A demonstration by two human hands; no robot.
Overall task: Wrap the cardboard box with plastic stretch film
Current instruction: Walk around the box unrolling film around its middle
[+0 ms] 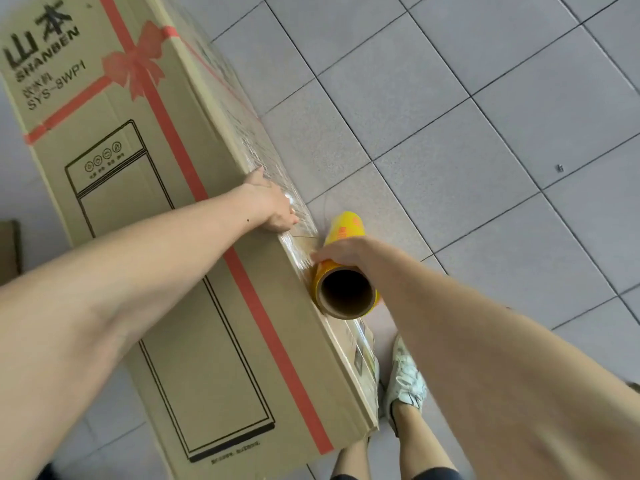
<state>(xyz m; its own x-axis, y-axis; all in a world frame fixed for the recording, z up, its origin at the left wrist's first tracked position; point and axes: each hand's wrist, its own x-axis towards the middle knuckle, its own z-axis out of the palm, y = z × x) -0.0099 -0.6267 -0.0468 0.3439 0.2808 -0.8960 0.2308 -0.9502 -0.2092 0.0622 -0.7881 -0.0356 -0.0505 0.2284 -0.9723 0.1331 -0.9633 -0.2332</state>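
A grey tiled floor (485,116) with dark grout lines carries the long cardboard box (166,237) lying on its side, a white-shoed foot (405,382) just beside it.

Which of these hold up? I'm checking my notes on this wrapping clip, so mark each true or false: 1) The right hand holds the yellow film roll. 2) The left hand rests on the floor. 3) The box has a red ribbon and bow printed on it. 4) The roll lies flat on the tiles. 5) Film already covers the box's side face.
1) True: the right hand grips the film roll.
2) False: the left hand presses on the edge of the cardboard box, over the film.
3) True.
4) False: the roll is held up against the box's edge, above the tiled floor.
5) True: crinkled stretch film shows on that face.
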